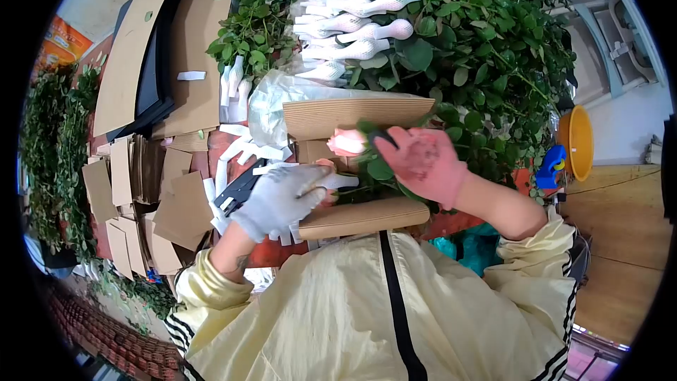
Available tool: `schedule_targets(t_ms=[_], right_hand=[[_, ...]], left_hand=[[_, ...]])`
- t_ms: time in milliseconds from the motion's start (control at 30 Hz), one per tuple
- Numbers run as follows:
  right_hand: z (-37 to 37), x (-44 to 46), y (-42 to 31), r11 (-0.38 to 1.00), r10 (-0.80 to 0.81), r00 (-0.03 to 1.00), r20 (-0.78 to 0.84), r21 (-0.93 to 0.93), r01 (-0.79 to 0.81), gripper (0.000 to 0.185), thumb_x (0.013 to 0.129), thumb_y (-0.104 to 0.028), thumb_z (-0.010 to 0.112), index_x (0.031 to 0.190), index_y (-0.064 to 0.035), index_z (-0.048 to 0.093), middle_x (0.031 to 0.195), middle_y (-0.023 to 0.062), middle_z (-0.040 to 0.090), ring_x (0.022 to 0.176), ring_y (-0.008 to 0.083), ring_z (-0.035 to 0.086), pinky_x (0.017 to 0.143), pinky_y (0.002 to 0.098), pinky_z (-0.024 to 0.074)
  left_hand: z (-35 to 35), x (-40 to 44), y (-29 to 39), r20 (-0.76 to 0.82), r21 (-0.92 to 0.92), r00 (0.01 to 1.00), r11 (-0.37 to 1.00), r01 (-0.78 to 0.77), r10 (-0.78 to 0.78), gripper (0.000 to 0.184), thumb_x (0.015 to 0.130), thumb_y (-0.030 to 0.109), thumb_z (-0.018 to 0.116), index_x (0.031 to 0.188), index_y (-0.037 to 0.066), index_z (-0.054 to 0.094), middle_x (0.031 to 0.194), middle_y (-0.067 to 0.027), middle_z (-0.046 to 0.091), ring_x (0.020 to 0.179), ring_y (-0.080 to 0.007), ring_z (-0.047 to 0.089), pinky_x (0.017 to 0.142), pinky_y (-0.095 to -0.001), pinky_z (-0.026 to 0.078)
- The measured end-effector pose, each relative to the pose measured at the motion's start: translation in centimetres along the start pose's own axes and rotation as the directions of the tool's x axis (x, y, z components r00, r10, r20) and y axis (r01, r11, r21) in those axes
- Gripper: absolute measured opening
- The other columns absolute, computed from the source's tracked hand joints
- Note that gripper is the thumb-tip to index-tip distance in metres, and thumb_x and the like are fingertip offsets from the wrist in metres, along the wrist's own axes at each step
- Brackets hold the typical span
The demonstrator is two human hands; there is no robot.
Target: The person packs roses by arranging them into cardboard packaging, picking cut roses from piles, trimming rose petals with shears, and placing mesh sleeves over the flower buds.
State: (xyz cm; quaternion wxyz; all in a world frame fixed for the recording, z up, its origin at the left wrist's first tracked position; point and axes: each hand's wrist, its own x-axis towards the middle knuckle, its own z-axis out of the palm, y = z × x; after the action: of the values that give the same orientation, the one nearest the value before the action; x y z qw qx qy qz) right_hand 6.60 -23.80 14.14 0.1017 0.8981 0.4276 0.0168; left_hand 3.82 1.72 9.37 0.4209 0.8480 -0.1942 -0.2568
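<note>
Over the corrugated cardboard [363,220], the right hand [424,162] grips a pink rose [346,143] (blurred); at the cardboard's left, the left hand [283,197] curls, its grip's contents hidden: I cannot tell.

Can't make out grip of right hand [423,160], blurred along with pink rose [346,143]. Can't see all of black tool [237,190], partly behind left hand [283,199].

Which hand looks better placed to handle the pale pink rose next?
Probably the right hand: it is at the stem side of the pale pink rose, while the left hand is lower, at the corrugated cardboard's left end.
</note>
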Motion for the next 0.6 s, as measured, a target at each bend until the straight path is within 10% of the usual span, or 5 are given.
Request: schedule_targets(t_ms=[67,233,367,600], right_hand=[[3.3,0.8,-0.7,1.0,-0.021,0.998,0.067,0.013,0.02,0.028,0.08,-0.018,0.047,0.105,-0.0083,0.054,0.088,0.0071,0.055,0.075,0.0194,0.057,0.06,0.0323,0.0434],[7.8,2.6,-2.2,0.995,-0.032,0.961,0.274,0.102,0.004,0.031,0.081,-0.015,0.045,0.11,-0.0056,0.054,0.089,0.012,0.056,0.07,0.0245,0.06,0.055,0.0379,0.0458],[13.7,2.5,-2.0,0.969,-0.003,1.0,-0.008,0.247,0.005,0.031,0.08,-0.013,0.048,0.11,-0.0056,0.055,0.096,0.0124,0.057,0.074,0.0258,0.061,0.058,0.0358,0.0482],[12.6,2.9,-2.1,0.955,-0.012,0.999,0.048,0.297,-0.003,0.033,0.08,-0.012,0.049,0.112,-0.0083,0.054,0.099,0.0119,0.056,0.075,0.0248,0.061,0.059,0.0363,0.0486]], left_hand=[[2.0,1.3,-0.9,-0.021,0.273,0.97,0.935,-0.226,0.24,0.047,0.085,0.029,0.056,0.123,0.003,0.051,0.114,-0.0162,0.058,0.097,-0.0313,0.059,0.085,-0.038,0.045],[3.5,2.8,-1.9,0.119,0.415,0.993,0.907,-0.07,0.022,0.041,0.085,0.039,0.05,0.112,0.009,0.055,0.112,-0.0138,0.058,0.091,-0.0329,0.061,0.077,-0.0418,0.047],[5.3,2.2,-4.6,0.007,0.403,0.983,0.899,-0.171,0.184,0.04,0.085,0.039,0.05,0.114,0.012,0.056,0.118,-0.0127,0.056,0.091,-0.0313,0.061,0.076,-0.0415,0.047],[4.5,1.4,-3.4,-0.104,0.437,0.976,0.89,-0.126,0.189,0.031,0.081,0.03,0.055,0.107,0.014,0.063,0.114,-0.0112,0.059,0.086,-0.028,0.063,0.074,-0.0382,0.049]])
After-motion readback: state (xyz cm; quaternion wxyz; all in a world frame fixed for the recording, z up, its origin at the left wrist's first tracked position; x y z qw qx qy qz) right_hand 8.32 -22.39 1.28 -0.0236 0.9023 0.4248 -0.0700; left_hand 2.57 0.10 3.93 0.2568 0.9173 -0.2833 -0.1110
